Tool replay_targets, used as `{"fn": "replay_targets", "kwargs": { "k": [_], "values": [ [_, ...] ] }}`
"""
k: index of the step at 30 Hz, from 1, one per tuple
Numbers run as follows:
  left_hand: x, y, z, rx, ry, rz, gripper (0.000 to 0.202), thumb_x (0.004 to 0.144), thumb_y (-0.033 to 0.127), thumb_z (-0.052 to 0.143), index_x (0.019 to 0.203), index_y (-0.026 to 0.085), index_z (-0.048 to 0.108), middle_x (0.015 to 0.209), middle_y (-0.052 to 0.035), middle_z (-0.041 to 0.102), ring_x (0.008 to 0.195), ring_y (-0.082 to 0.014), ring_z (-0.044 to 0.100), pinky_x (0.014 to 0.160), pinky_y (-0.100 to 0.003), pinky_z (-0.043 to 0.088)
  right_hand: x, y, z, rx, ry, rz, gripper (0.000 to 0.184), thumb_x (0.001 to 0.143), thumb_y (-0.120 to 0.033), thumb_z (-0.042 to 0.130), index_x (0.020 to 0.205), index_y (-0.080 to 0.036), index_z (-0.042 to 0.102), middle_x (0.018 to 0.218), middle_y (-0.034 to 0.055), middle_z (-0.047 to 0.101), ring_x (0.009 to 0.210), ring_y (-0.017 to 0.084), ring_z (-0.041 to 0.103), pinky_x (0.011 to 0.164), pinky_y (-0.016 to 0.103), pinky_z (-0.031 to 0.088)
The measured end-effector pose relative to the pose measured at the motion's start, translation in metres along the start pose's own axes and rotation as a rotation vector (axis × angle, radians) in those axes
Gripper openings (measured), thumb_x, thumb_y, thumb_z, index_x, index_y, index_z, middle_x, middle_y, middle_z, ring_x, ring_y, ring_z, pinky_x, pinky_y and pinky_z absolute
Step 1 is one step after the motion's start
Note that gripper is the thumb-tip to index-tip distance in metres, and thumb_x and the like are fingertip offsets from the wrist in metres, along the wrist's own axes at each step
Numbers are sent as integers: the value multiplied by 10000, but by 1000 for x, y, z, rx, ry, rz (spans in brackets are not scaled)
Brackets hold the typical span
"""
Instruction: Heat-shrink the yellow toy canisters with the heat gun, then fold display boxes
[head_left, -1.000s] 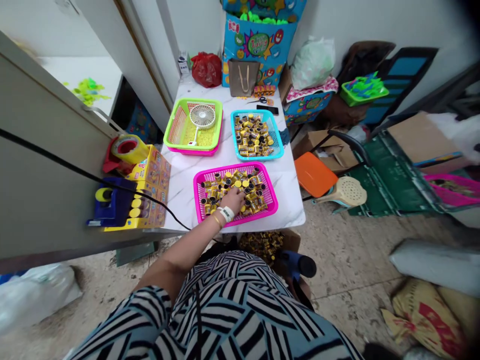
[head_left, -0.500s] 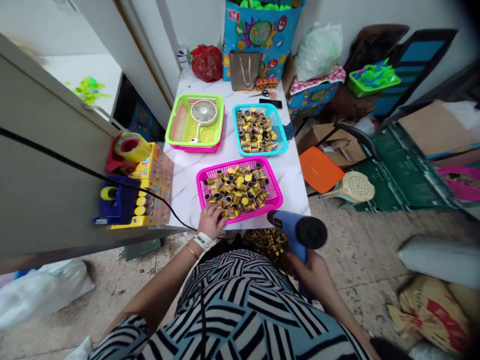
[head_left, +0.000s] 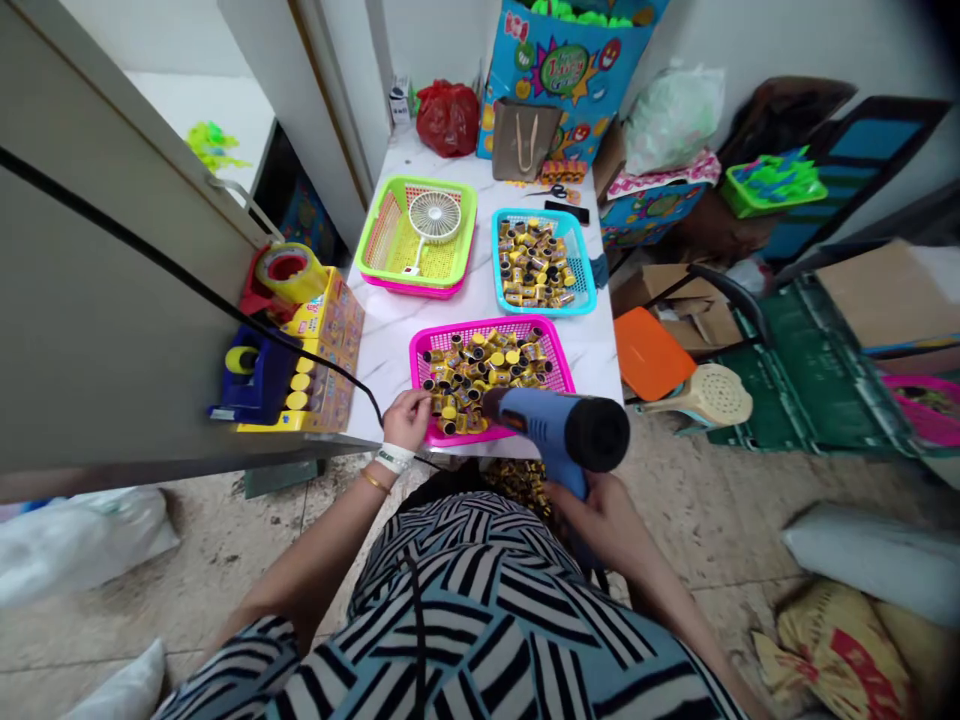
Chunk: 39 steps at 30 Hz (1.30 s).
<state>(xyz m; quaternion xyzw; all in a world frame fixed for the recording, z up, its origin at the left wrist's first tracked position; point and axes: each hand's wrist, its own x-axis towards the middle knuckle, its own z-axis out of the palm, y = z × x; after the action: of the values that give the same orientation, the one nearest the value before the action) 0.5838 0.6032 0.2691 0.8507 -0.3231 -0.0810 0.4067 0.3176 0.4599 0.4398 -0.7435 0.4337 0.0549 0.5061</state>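
Note:
My right hand (head_left: 600, 520) is wrapped round the handle of a blue heat gun (head_left: 547, 418) with a black rear cap. Its dark nozzle points left, over the near part of a pink plastic basket (head_left: 568, 368). Inside the basket lies a heap of small bottles (head_left: 480, 370) with gold wrapping and yellow or black ends. At the basket's near left corner, my left hand (head_left: 407, 418) has its fingers closed on the rim. A white band and a gold bracelet circle that wrist.
Behind are a blue basket (head_left: 589, 280) of similar bottles and a green basket (head_left: 367, 255) holding a small fan (head_left: 435, 218). Yellow boxes (head_left: 341, 345) and a blue tape dispenser (head_left: 259, 385) stand left. A black cable (head_left: 187, 280) crosses the left side. An orange stool (head_left: 652, 352) stands right.
The heat gun has moved left and forward, its nozzle now over the pink basket. My left hand has shifted from the bottles to the basket's left rim. The whole view has shifted slightly.

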Motion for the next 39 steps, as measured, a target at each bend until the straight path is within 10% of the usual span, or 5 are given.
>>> {"fn": "replay_targets", "kwargs": {
  "k": [7, 14, 21, 28, 39],
  "values": [
    [-30, -16, -42, 22, 56, -125, 295, 892, 377, 482, 892, 179, 701, 879, -56, 696, 708, -165, 610, 698, -290, 502, 3, 9, 2, -187, 125, 8, 339, 825, -504, 551, 752, -173, 569, 526, 9, 555, 486, 158, 505, 467, 260, 322],
    [-20, -6, -13, 18, -60, -111, 254, 880, 318, 495, 942, 188, 705, 908, -55, 707, 771, -185, 641, 753, -305, 521, 36, -31, 24, -224, -85, -209, 199, 799, -361, 585, 771, -165, 593, 554, -37, 494, 514, 118, 446, 489, 235, 266],
    [7, -9, -5, 70, -13, -129, 378, 835, 386, 542, 1109, 144, 634, 1193, -157, 604, 1130, -283, 566, 992, -418, 449, 81, -32, 20, -118, 266, -98, 346, 808, -491, 577, 899, -159, 616, 543, 0, 580, 527, 174, 562, 526, 255, 364],
    [16, -16, -8, 75, -196, -459, 361, 810, 532, 529, 671, 200, 546, 564, 1, 570, 582, -184, 571, 577, -267, 427, 43, 21, -16, 175, 361, 157, 394, 730, -558, 619, 862, -191, 563, 513, -3, 603, 441, 196, 575, 457, 281, 435],
    [69, -37, -8, 3, -130, -504, 277, 816, 361, 562, 1003, 162, 608, 674, -18, 651, 562, -178, 608, 544, -272, 488, 29, 18, 10, 303, 380, 164, 437, 738, -604, 609, 758, -167, 605, 493, 13, 581, 430, 172, 528, 432, 266, 395]
  ]
}}
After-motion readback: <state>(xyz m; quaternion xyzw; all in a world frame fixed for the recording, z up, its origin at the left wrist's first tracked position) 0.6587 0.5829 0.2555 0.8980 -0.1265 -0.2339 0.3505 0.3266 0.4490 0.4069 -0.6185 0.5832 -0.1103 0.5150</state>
